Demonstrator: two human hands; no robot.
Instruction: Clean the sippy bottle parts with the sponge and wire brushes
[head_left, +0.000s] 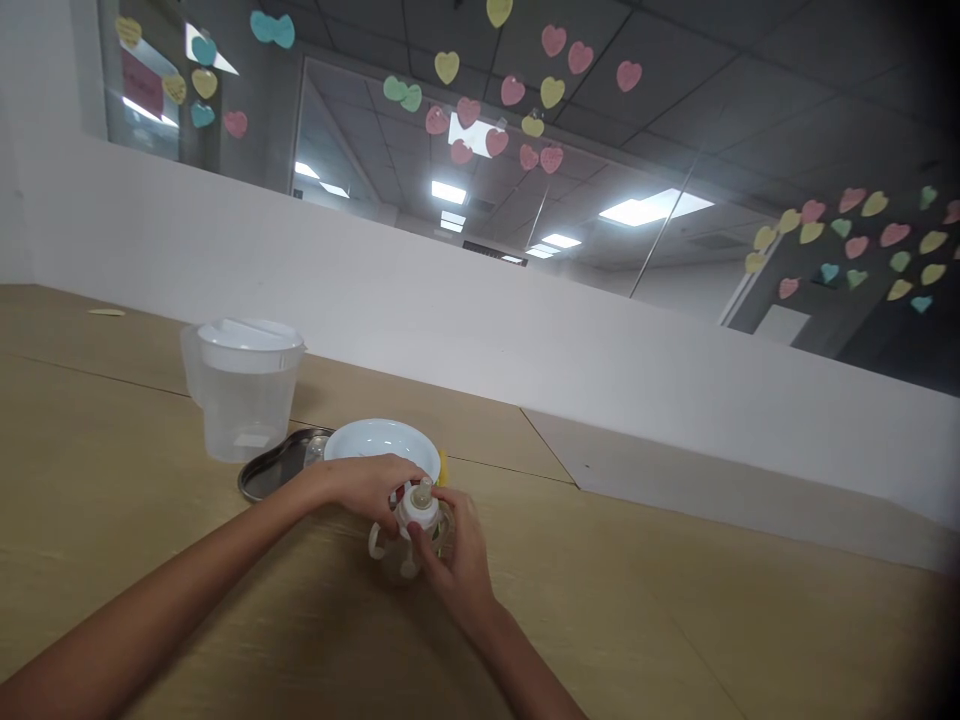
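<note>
In the head view, a baby bottle (421, 512) stands near 7 o'clock from the picture's centre, held between both hands, its pale teat (424, 491) pointing up. Take the bottle as the clock's hub for what follows.

The left forearm runs in long and almost straight from 8 o'clock. The left hand (375, 482) arches over at the wrist, back upward, its fingers curled down against the far left side of the bottle's top. The right forearm rises from between 4 and 5 o'clock; the right hand (466, 565) wraps the right side, forefinger reaching up by the teat and thumb laid across the near side of the white collar (418, 512). Both grips are narrow, closed about the bottle. Its lower body is blurred, so whether it touches the table (675, 610) I cannot tell.

A white handle (375, 542) juts out at 8 o'clock. Just beyond the left hand, at 11 o'clock, sits a white bowl (382, 430); a metal tray (274, 468) lies between 9 and 10, and a lidded clear pitcher (247, 405) stands at 10.
</note>
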